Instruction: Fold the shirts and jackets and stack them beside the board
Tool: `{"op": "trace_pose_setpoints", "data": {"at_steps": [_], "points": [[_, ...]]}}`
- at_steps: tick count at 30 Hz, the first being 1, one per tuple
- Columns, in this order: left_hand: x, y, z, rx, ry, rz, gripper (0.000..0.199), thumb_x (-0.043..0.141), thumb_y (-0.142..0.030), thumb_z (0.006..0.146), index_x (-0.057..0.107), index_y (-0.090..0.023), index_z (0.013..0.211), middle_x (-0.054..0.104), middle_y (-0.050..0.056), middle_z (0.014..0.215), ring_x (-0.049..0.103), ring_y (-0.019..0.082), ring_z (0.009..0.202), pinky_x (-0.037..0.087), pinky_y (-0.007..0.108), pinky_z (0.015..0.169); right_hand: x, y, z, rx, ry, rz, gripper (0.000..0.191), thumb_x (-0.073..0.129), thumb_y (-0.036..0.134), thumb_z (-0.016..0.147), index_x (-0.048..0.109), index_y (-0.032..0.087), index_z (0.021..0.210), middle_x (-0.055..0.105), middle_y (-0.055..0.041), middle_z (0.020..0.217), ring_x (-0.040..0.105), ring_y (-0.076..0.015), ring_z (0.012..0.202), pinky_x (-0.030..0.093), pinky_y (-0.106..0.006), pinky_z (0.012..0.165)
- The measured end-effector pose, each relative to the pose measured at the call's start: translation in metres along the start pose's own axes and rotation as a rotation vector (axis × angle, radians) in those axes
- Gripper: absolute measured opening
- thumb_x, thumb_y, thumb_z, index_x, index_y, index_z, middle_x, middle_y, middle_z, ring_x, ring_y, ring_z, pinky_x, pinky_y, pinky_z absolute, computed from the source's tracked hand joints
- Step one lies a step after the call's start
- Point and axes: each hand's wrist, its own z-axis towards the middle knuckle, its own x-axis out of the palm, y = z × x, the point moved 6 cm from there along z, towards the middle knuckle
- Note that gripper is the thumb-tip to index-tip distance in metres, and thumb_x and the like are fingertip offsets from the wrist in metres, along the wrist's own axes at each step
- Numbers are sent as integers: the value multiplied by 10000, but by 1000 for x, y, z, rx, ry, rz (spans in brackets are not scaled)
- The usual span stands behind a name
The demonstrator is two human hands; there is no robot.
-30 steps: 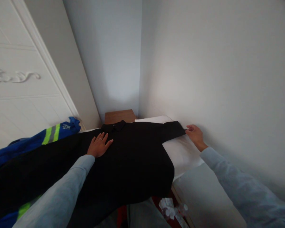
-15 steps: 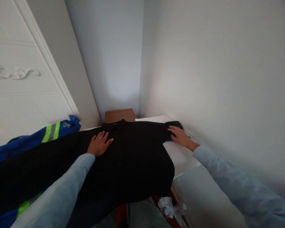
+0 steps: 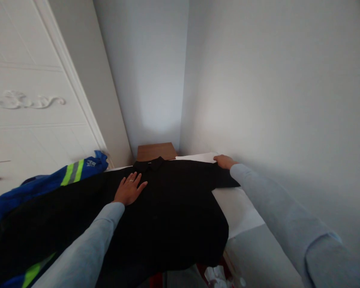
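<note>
A black collared shirt point(image 3: 174, 216) lies spread out in front of me, its collar point(image 3: 150, 164) at the far side and a short sleeve to the right. My left hand point(image 3: 129, 190), with a ring on one finger, rests flat on the shirt just below the collar, fingers apart. At the far edge of the right sleeve is my right hand point(image 3: 225, 161), its fingers drawn together on the cloth. The fingertips' underside is hidden.
Blue clothing with yellow-green and grey bands point(image 3: 75, 170) lies at the left, partly under black cloth. White sheets point(image 3: 240, 208) lie beneath the sleeve. A brown wooden piece point(image 3: 157, 151) stands in the corner. Walls point(image 3: 273, 92) and a white cabinet point(image 3: 42, 80) bound the space.
My right hand has moved from lying on the sleeve to its far edge, and its fingers have closed. The left hand stays flat on the shirt. The view has shifted slightly.
</note>
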Motion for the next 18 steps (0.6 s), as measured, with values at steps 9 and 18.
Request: {"op": "trace_pose_setpoints", "data": {"at_steps": [9, 18], "points": [[5, 3, 2, 11, -36, -8, 703, 263, -562, 1013, 366, -131, 1558, 314, 141, 1630, 250, 299, 1525, 212, 510, 1224, 6, -30, 9, 6, 163, 54, 312, 661, 119, 801, 786, 192, 1078, 761, -142, 1147, 714, -251, 1065, 511, -349, 929], [7, 4, 4, 33, -81, 0, 688, 280, -550, 1016, 408, -118, 1536, 357, 164, 1605, 295, 312, 1507, 246, 526, 1211, 5, -39, 9, -7, 272, 45, 272, 738, 101, 694, 809, 209, 933, 792, -71, 1028, 715, -247, 1008, 517, -297, 850]]}}
